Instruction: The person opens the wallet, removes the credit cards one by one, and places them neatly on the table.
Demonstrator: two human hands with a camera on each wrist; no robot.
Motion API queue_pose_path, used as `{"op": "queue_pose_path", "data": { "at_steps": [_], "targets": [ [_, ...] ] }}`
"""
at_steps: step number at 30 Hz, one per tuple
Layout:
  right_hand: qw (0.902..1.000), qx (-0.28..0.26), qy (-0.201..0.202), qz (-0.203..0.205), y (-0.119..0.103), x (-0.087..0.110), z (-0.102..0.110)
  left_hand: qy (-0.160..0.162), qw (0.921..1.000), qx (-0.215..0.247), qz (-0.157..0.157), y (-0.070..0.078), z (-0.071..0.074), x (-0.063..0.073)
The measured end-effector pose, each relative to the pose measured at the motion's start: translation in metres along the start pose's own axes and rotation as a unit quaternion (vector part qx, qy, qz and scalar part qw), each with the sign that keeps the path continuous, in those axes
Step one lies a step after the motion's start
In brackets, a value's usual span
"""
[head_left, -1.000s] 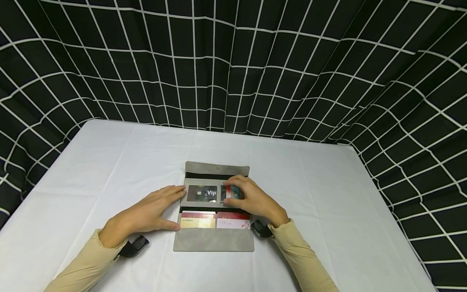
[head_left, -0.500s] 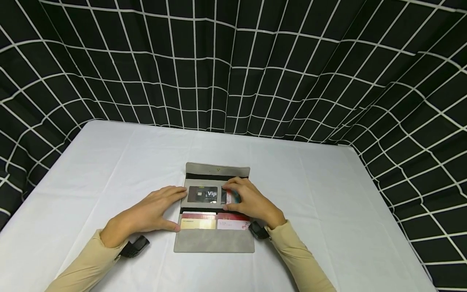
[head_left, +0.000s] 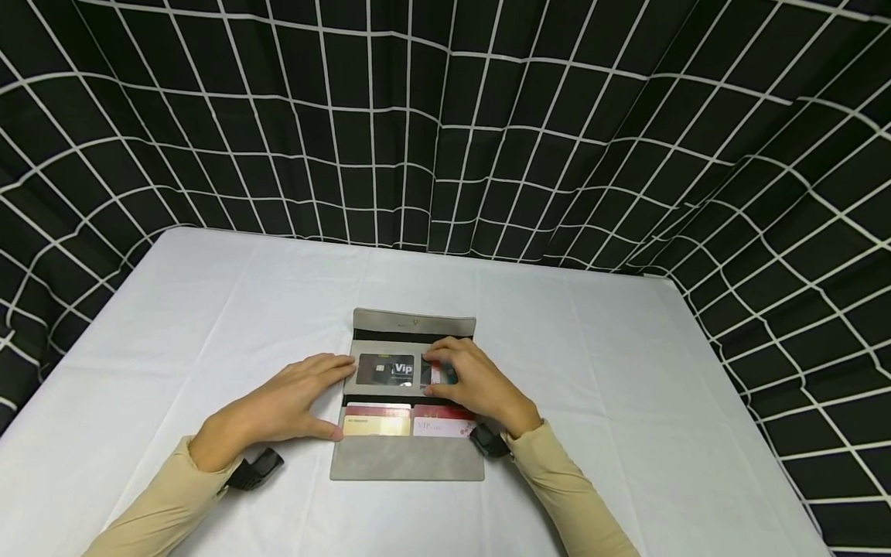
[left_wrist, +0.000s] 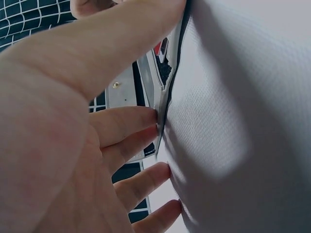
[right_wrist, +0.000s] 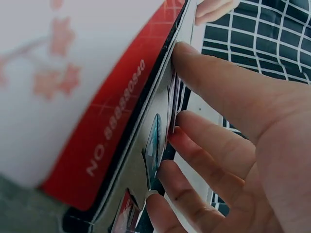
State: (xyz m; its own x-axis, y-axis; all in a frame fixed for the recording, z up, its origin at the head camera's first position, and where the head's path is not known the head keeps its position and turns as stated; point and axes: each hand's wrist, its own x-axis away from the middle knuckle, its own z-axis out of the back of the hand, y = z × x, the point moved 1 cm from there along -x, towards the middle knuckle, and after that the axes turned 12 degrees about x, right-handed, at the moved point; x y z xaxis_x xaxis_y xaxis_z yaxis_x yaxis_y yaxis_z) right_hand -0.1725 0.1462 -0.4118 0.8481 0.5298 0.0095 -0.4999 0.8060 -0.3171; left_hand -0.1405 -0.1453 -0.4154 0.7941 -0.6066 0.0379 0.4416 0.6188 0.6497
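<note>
A grey card wallet point(head_left: 407, 461) lies unfolded on the white cloth. My left hand point(head_left: 292, 398) lies along its left edge, fingers extended and fingertips at the edge, thumb spread below. In the upper panel, a dark "Vip" card point(head_left: 385, 370) shows at left. My right hand point(head_left: 483, 381) bends over the right slot, thumb and fingers at opposite sides of a dark, red and white card point(head_left: 433, 374), partly hidden beneath it. In the right wrist view, a teal-patterned card point(right_wrist: 153, 148) sits tilted by the fingertips. Below are a yellow card point(head_left: 377, 425) and a pink-white VIP card point(head_left: 443, 427).
The wallet's top flap point(head_left: 414, 322) with a small metal snap lies folded out at the far side. Black curtains point(head_left: 431, 124) with a white grid surround the back and sides of the table point(head_left: 592, 371). A black camera point(head_left: 489, 439) is strapped to the right wrist.
My right hand has shifted slightly left over the right slot, its wrist now closer to the pink-white card. The left hand and wallet stay in place.
</note>
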Motion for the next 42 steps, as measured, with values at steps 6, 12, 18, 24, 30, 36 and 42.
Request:
{"op": "queue_pose_path", "data": {
  "at_steps": [6,12,18,24,30,36,42],
  "targets": [
    [1.0,0.005,0.0,-0.001,0.0007,-0.0008,0.0008,0.002,1.0,-0.001,-0.001,-0.0004,0.0,0.0002],
    [0.9998,0.017,0.005,-0.002,-0.0014,0.0006,0.0023,0.001,1.0,0.0,-0.004,-0.0005,-0.0003,-0.0001],
    [0.9993,0.035,0.013,0.0,-0.0022,0.0019,0.0036,0.001,1.0,-0.003,-0.004,-0.0005,-0.0007,-0.0003],
    [0.9987,0.048,0.019,0.004,0.0,0.0008,0.0029,0.004,1.0,-0.006,-0.006,-0.0008,-0.0006,-0.0012],
    [0.9989,0.044,0.012,0.005,0.0002,-0.0003,0.0027,0.004,1.0,-0.004,-0.003,-0.0013,-0.0002,-0.0004],
    [0.9992,0.038,0.01,-0.002,0.0003,-0.0009,0.0039,0.004,0.9999,-0.005,-0.008,-0.0019,-0.0001,-0.0005],
    [0.9993,0.037,0.009,0.007,0.0016,-0.0013,0.0046,0.004,0.9999,-0.008,-0.009,-0.0014,0.0005,-0.0009]
  ]
}}
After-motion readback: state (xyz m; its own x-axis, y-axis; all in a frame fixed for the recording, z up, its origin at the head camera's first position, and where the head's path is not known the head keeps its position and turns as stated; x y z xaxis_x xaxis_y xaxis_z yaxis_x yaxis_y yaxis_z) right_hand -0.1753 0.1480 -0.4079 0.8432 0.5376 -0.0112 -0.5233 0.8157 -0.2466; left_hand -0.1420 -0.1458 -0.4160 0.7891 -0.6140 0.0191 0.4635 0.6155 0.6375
